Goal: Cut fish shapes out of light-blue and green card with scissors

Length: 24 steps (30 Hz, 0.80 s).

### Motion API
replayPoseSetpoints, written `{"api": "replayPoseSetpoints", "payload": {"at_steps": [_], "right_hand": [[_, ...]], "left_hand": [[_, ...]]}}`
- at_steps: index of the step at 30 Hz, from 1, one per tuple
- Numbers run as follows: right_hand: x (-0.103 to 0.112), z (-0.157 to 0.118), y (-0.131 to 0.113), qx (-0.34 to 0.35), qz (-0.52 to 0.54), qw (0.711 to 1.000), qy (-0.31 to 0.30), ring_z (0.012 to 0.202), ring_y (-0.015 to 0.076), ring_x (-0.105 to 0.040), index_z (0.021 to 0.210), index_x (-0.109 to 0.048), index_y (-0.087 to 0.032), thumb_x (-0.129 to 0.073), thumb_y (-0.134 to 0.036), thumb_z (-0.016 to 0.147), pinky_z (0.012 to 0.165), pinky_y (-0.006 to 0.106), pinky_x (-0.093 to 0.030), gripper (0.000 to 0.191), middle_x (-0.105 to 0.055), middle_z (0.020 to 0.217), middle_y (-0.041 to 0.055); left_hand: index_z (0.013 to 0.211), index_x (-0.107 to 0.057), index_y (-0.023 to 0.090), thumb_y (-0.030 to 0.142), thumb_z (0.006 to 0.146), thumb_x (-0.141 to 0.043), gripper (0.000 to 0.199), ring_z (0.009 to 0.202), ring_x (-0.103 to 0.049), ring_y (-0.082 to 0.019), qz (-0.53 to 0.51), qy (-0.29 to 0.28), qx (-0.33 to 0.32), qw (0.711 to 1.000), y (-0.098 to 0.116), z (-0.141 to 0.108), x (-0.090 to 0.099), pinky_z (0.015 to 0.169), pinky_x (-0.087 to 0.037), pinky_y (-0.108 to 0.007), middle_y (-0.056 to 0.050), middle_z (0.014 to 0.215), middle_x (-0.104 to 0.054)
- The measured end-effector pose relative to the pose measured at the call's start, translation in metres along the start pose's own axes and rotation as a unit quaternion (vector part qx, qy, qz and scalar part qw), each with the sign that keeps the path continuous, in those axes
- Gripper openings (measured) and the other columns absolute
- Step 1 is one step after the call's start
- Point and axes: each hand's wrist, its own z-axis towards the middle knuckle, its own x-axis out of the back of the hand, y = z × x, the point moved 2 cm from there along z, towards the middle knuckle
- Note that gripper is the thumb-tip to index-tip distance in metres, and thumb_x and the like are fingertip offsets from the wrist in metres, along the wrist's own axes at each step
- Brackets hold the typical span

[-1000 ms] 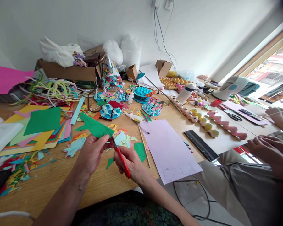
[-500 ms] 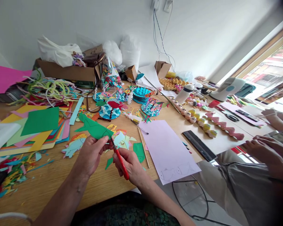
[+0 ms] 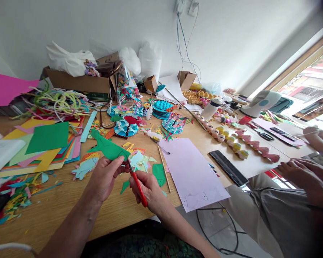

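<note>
Between the thumb and fingers of my left hand [image 3: 106, 175] is a piece of green paper [image 3: 110, 149], partly cut, with a tail-like end pointing up and left. Red-handled scissors [image 3: 138, 188] are gripped in my right hand [image 3: 150, 190], their blades at the paper's right edge beside my left fingertips. Green offcuts [image 3: 158, 174] lie on the table just past my right hand. Beyond the held paper is a heap of pale and yellow paper scraps [image 3: 140, 160]. Light-blue paper fish [image 3: 86, 167] lie left of my left hand.
A lilac sheet [image 3: 191, 168] with pencilled fish overhangs the table's front edge, a thin wooden stick [image 3: 164, 168] beside it. Coloured paper [image 3: 47, 138] is stacked at left. A black ruler-like bar [image 3: 228, 167] lies at right, near another person's hands [image 3: 298, 172].
The view has shifted very slightly. My hands, the green paper and the scissors stay in nearly the same position, with the blades still at the paper's edge.
</note>
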Motion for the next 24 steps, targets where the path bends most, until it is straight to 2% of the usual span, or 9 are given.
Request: {"api": "replayPoseSetpoints", "payload": {"at_steps": [7,12,24], "right_hand": [[-0.0005,-0.0004,0.0011,-0.013,0.018,1.0,-0.011,0.043,0.0067,-0.037,0.065,-0.045,-0.019,-0.053,-0.047,0.084,0.04,0.019,-0.03,0.035,-0.039,0.05,-0.0066],[0.0,-0.0007,0.0009,-0.015,0.014,1.0,-0.004,0.045,0.0067,-0.034,0.063,-0.044,-0.019,-0.055,-0.051,0.083,0.042,0.019,-0.028,0.04,-0.037,0.05,-0.0065],[0.0016,-0.0024,0.0008,0.002,-0.023,1.0,0.002,0.049,0.0079,-0.031,0.063,-0.044,-0.019,-0.054,-0.053,0.085,0.044,0.021,-0.026,0.042,-0.035,0.053,-0.0054]], "left_hand": [[0.057,-0.073,0.015,0.026,0.056,-0.077,0.012,0.055,-0.062,-0.016,0.021,-0.01,0.009,1.0,-0.0007,-0.0004,0.0014,0.055,-0.052,-0.027,-0.003,0.056,-0.07],[0.058,-0.074,0.016,0.026,0.058,-0.076,0.011,0.058,-0.063,-0.017,0.029,-0.028,0.016,0.999,-0.0036,0.0,0.0041,0.055,-0.052,-0.027,-0.004,0.058,-0.071],[0.058,-0.073,0.015,0.026,0.058,-0.078,0.012,0.057,-0.063,-0.015,0.017,-0.028,0.028,0.999,-0.0055,0.0009,0.0052,0.054,-0.054,-0.025,-0.003,0.059,-0.072]]}}
